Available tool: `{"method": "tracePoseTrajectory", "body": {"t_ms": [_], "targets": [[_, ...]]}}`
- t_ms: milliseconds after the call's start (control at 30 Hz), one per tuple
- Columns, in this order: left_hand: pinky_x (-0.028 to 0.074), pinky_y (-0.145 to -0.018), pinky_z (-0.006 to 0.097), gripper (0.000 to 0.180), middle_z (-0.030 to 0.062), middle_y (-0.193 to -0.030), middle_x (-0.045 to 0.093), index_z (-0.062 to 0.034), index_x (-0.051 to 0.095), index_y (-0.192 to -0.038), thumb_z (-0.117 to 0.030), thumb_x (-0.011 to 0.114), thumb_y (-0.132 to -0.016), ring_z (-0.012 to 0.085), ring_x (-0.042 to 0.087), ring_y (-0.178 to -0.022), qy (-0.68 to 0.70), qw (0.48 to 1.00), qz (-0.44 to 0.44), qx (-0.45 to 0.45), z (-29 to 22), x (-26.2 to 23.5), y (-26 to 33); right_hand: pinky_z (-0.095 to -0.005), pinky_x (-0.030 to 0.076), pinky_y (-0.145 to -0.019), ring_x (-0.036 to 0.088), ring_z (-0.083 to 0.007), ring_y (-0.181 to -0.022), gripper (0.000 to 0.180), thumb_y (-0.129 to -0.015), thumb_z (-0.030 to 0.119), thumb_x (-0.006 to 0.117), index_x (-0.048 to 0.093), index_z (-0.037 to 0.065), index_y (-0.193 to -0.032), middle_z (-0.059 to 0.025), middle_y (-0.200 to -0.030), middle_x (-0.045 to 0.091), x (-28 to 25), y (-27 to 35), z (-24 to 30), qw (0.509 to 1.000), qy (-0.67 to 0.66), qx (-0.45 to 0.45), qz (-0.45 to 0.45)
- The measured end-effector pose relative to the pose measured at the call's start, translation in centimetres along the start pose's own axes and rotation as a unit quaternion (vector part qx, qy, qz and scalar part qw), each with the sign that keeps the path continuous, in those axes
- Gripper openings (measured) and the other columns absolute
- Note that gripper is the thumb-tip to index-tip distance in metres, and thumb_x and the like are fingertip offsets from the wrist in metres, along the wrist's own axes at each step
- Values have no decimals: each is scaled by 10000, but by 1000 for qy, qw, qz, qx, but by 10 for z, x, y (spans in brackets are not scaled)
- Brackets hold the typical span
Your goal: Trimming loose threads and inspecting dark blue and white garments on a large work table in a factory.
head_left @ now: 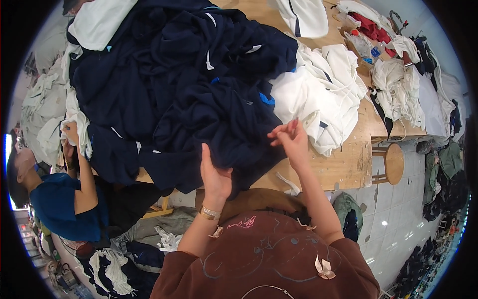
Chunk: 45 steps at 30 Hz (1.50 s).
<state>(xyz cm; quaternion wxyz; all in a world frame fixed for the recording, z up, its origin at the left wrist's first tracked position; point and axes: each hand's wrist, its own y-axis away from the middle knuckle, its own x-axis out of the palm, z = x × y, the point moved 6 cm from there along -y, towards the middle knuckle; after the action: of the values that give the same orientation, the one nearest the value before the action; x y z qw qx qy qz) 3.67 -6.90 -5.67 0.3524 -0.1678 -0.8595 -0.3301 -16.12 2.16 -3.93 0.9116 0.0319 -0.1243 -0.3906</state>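
Note:
A large heap of navy blue garments (134,89) with white and bright blue trim covers the middle of the wooden table. At its near edge is my left hand (215,175), thumb stretched up and apart from the fingers, which are partly turned from view; nothing shows in it. My right hand (291,142) is over the right edge of the navy cloth, close to a pile of white garments (328,94). Its fingers are bent but spread from each other and slightly blurred, with nothing visible between them.
A person in a blue top (64,199) handles white cloth at the left. Bundled white garments (396,82) and a plastic bottle (366,47) lie at the table's right. A wooden stool (395,164) stands beside the table; cloth heaps (144,256) lie lower left.

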Motion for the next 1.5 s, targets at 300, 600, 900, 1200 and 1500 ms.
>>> {"method": "tracePoseTrajectory", "body": {"t_ms": [300, 600, 900, 1200, 1500], "targets": [[460, -514, 223, 287, -16, -853, 647, -123, 592, -971, -394, 512, -919, 79, 593, -683, -86, 994, 23, 57, -3, 7, 9, -322, 472, -586, 572, -202, -619, 219, -708, 54, 626, 448, 14, -830, -78, -741, 592, 9, -6, -21, 940, 312, -118, -68], [422, -547, 223, 213, -10, -803, 632, -111, 602, -874, -320, 574, -899, 90, 575, -675, -116, 988, -24, 96, -17, -5, 5, -377, 459, -879, 606, -237, -877, 236, -736, -39, 501, 536, 0, -966, -93, -946, 613, 6, -6, 8, 851, -508, 125, 31], [446, -775, 291, 210, -7, -864, 573, -123, 592, -899, -331, 581, -875, 130, 527, -831, 40, 999, -10, 26, -4, -10, -3, -408, 463, -879, 609, -269, -897, 274, -730, 44, 445, 573, 6, -970, -107, -930, 629, -3, -17, 32, 773, -590, 78, 220], [499, -791, 319, 333, 19, -941, 622, -83, 603, -964, -399, 580, -862, 165, 595, -867, 136, 989, -2, -62, -17, -26, -27, -354, 469, -895, 557, -260, -1048, 406, -746, 48, 536, 490, 20, -1148, -112, -1103, 572, -3, 0, 44, 934, -353, 45, 43], [463, -541, 303, 164, 30, -605, 587, -120, 627, -855, -127, 680, -699, 175, 593, -565, -602, 736, -123, 283, -83, 10, -3, -303, 439, -841, 546, -215, -913, 640, -677, 6, 576, 376, -108, -1274, -157, -1054, 535, -83, 17, 88, 895, 359, -167, -205]]}}
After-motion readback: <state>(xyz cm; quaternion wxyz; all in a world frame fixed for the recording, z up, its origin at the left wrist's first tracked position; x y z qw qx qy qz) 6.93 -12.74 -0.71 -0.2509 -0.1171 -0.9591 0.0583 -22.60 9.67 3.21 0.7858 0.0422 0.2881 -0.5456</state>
